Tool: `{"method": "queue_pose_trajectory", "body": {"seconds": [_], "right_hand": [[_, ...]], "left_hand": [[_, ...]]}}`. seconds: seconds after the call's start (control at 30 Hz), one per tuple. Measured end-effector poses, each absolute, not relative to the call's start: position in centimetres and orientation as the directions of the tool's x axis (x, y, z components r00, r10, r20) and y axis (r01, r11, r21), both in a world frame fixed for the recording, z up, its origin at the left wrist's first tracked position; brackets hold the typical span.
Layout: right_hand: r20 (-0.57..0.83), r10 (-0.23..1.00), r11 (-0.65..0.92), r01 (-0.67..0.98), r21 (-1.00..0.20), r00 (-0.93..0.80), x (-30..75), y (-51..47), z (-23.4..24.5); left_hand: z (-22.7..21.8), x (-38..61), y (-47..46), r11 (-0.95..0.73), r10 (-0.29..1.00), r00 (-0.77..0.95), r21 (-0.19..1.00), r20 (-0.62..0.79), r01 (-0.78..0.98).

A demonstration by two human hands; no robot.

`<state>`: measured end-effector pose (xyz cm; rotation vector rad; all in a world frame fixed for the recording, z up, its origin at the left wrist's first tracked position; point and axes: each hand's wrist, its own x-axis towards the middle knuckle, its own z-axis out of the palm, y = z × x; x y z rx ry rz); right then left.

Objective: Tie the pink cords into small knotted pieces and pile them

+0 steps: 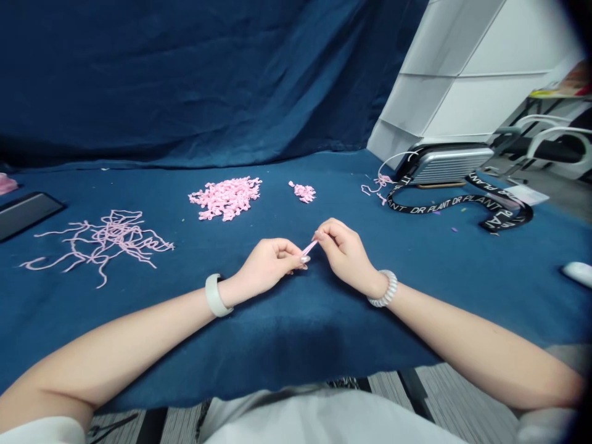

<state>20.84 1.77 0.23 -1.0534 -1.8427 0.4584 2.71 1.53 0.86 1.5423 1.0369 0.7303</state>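
Observation:
A short length of pink yarn (309, 248) is stretched between my two hands above the blue cloth. My left hand (276, 264), with a pale band at the wrist, pinches its lower end between thumb and fingers. At the upper end, the fingertips of my right hand (345, 254) are closed on the same yarn; a coiled band circles that wrist. Beyond my hands lie a large pile of knotted pink pieces (226, 197) and a smaller pile (304, 193) of the same kind. Loose pink yarn strands (118, 237) are spread out on the left.
A black lettered strap (444, 205) curls in front of a silver ribbed case (456, 165) at the back right. Pink scraps (382, 183) lie beside it. A dark device (28, 213) sits at the left edge, a white object (578, 273) at the right edge. Blue cloth hangs behind.

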Motion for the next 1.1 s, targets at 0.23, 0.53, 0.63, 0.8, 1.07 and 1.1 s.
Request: {"method": "queue_pose_trajectory", "body": {"seconds": [0.23,0.53,0.63,0.8,1.07,1.1], "right_hand": [[0.543,0.818,0.561,0.478,-0.676,-0.192,21.0,1.9,0.3],[0.479,0.858,0.506,0.475,-0.72,-0.187,21.1,2.2,-0.1],[0.47,0.844,0.536,0.436,-0.723,-0.259,20.4,1.7,-0.2],[0.473,0.803,0.589,0.361,-0.723,-0.363,19.8,1.0,-0.3],[0.439,0.841,0.533,0.343,-0.773,-0.317,19.9,1.5,-0.6],[0.439,0.847,0.525,0.343,-0.779,-0.301,19.8,1.6,-0.6]], "left_hand": [[1.1,2.6,1.2,-0.327,0.852,0.52,0.84,0.063,0.433],[1.0,2.0,0.0,-0.812,0.584,0.63,0.356,0.512,0.463],[0.6,1.7,0.0,-0.909,0.415,0.714,0.236,0.563,0.343],[0.2,1.8,0.3,-0.969,0.243,0.675,0.197,0.697,0.146],[0.5,1.8,0.6,-0.976,0.209,0.609,0.124,0.765,0.179],[0.6,1.9,0.6,-0.963,0.263,0.573,0.179,0.776,0.199]]}}
